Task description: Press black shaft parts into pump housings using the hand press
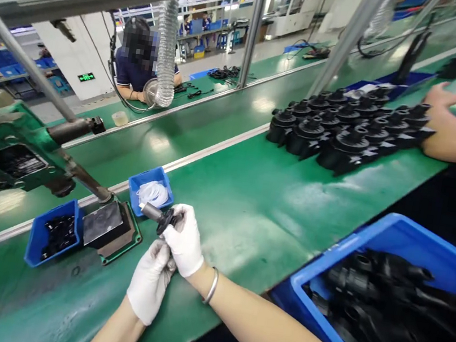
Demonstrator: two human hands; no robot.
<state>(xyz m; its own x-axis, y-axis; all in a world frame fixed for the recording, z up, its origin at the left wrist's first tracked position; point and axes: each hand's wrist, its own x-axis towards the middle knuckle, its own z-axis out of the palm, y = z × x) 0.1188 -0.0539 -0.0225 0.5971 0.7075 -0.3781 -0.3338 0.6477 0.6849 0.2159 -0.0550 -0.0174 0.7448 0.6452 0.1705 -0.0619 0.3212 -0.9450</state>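
Observation:
Both my hands wear white gloves and meet over the green bench. My right hand [186, 240] is closed around a small black plastic part with a grey cylindrical end [158, 216]. My left hand [150, 279] sits just below it, fingers curled up against the right hand; what it grips, if anything, is hidden. A silver bangle [212, 287] is on my right wrist. A small blue tray of white pieces [151, 189] lies just behind the part.
A press fixture with a green base [110, 229] and a blue tray of small black parts [56, 232] stand at left. A large blue bin of black parts [383, 303] is at right. Several black housings [341, 125] are grouped farther off, by a co-worker's hand [446, 112]. Another person [136, 66] sits across.

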